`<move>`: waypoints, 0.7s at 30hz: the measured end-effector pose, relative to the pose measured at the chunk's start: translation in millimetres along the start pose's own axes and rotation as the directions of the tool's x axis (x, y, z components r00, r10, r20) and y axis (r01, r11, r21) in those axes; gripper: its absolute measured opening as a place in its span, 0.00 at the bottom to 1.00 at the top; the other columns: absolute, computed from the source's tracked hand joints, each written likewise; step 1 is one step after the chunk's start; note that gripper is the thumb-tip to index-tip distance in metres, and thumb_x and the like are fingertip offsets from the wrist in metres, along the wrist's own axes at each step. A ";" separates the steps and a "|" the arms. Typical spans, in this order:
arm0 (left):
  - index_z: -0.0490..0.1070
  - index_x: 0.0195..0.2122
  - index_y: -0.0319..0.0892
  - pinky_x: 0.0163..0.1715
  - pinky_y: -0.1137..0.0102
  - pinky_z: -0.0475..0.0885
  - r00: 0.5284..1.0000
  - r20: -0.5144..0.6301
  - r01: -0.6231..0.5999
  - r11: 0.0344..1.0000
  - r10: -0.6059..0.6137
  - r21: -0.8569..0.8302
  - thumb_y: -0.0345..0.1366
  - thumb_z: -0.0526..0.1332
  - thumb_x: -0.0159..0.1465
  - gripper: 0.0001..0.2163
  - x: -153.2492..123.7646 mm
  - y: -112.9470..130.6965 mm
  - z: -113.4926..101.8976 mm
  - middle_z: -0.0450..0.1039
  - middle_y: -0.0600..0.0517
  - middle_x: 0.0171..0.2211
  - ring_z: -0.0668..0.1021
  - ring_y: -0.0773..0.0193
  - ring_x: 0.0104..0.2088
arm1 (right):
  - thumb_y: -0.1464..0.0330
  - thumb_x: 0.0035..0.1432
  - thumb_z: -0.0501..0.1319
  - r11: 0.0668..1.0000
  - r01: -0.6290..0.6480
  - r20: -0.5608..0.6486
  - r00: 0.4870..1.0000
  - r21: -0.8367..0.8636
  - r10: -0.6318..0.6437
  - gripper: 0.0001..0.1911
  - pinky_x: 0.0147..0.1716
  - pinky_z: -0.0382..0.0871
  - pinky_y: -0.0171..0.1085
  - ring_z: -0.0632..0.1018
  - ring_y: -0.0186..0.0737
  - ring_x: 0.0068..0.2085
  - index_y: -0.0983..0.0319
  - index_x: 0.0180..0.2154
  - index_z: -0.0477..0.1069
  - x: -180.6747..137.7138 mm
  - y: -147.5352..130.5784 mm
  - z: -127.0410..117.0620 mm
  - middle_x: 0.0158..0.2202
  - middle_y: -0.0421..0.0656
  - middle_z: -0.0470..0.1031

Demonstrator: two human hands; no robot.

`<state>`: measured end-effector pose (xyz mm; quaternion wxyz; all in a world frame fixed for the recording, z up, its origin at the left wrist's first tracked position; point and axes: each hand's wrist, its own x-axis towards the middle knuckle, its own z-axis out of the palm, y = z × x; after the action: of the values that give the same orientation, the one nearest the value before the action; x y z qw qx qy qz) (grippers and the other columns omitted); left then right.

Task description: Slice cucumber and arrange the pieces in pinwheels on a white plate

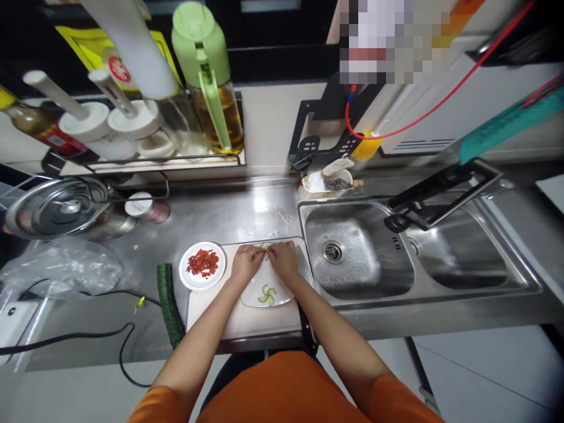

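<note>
The left hand (pixel 247 262) and right hand (pixel 284 259) meet, fingers drawn into a pinch on pale-green slices (pixel 265 254) at the white plate's (pixel 259 278) far end. The slice pinwheel (pixel 267 295) lies bodyward, about equally near both; the cucumber (pixel 168 305), lengthwise toward the body, lies left, nearer the left hand.

Both bare forearms (pixel 210 323) stretch forward and converge; the left hand (pixel 247 262) and right hand (pixel 284 259) nearly meet, each curled in a pinch.

The steel counter (pixel 211 217) carries a cutting board (pixel 264 323); a cucumber (pixel 168 305); a clear bag (pixel 66 267).
</note>
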<state>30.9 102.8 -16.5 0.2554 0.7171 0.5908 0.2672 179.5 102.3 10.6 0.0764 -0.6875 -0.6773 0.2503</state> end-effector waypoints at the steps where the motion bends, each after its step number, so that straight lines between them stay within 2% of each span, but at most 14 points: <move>1: 0.78 0.33 0.44 0.41 0.66 0.69 1.000 -0.002 0.005 1.000 -0.005 -0.001 0.34 0.61 0.60 0.06 -0.3 0.1 0.4 0.77 0.50 0.31 0.74 0.61 0.35 | 0.65 0.62 0.53 1.000 -0.004 -0.005 1.000 0.010 0.004 0.12 0.39 0.54 0.39 0.64 0.45 0.47 0.56 0.40 0.75 -0.2 0.0 0.4 0.41 0.43 0.75; 7: 0.78 0.33 0.44 0.41 0.66 0.68 1.000 -0.010 0.005 1.000 -0.005 -0.002 0.34 0.61 0.60 0.06 -1.6 0.0 3.1 0.77 0.50 0.31 0.74 0.61 0.36 | 0.67 0.60 0.54 0.998 -0.007 -0.019 1.000 0.061 0.008 0.11 0.39 0.54 0.39 0.65 0.45 0.45 0.58 0.37 0.75 -1.4 0.1 2.9 0.39 0.42 0.76; 15: 0.77 0.35 0.43 0.40 0.66 0.69 0.999 -0.034 0.005 1.000 -0.005 -0.013 0.34 0.62 0.59 0.05 -1.0 0.7 2.0 0.76 0.50 0.30 0.74 0.62 0.35 | 0.66 0.62 0.53 0.999 0.017 -0.008 1.000 0.047 -0.017 0.12 0.40 0.54 0.39 0.64 0.45 0.46 0.57 0.39 0.74 -0.9 1.0 8.9 0.40 0.43 0.75; 21: 0.77 0.35 0.43 0.40 0.67 0.69 0.998 -0.032 -0.049 0.998 0.048 -0.042 0.32 0.61 0.59 0.05 -1.5 -2.6 3.4 0.75 0.51 0.31 0.74 0.62 0.36 | 0.67 0.60 0.54 0.998 0.032 -0.028 0.999 0.048 -0.030 0.11 0.40 0.54 0.39 0.64 0.45 0.45 0.57 0.37 0.74 0.5 1.3 10.0 0.38 0.42 0.75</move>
<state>31.2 101.6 -20.9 0.2550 0.7214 0.5713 0.2969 176.1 100.4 1.3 0.1063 -0.6783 -0.6805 0.2560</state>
